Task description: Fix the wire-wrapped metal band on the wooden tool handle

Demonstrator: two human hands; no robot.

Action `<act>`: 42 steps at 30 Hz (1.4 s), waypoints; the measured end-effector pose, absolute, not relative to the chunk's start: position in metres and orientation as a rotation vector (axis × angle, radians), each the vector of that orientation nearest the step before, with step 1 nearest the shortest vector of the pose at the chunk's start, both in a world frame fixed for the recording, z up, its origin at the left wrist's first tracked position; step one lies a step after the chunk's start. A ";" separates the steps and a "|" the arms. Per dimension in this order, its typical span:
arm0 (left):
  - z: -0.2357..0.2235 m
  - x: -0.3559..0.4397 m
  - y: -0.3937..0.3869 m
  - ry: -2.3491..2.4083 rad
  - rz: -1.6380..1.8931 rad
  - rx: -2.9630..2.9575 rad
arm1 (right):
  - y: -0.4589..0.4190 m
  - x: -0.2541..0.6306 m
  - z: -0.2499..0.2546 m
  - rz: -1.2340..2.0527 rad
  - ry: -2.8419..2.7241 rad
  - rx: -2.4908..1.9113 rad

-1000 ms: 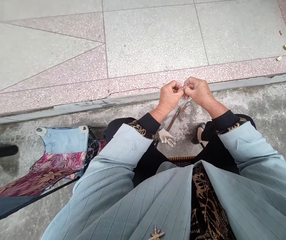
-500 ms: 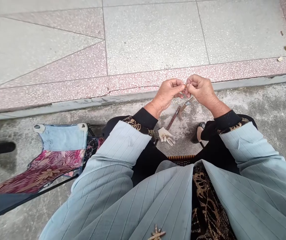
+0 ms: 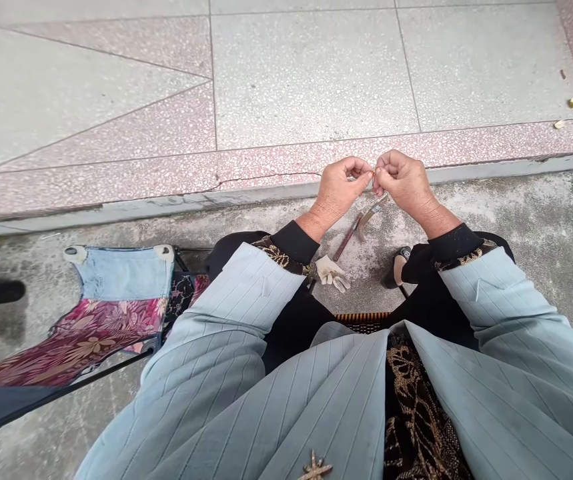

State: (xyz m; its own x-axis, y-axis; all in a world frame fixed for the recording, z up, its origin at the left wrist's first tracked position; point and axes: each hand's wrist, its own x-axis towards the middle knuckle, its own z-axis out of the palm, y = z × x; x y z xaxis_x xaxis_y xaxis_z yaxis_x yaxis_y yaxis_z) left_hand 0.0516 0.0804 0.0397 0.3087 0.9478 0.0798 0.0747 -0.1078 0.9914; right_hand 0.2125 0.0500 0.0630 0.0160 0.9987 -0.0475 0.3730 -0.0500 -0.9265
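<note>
The left hand (image 3: 342, 189) and right hand (image 3: 406, 185) are pinching a tiny orange thing (image 3: 373, 173) between their fingertips, at two o'clock from centre. At six o'clock below them, a curved tool (image 3: 367, 217) is lying, its mark (image 3: 377, 208) too small to read; a pale glove (image 3: 331, 273) is resting at seven.

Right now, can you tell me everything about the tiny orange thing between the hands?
The tiny orange thing shows as a bright speck where the left hand and right hand meet. Both seem to pinch it. They hide most of it, so I can't tell its full shape, parts or material.
</note>
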 end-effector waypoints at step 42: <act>0.052 0.036 0.090 0.814 0.660 1.125 | 0.059 0.220 0.049 1.286 -1.469 -1.193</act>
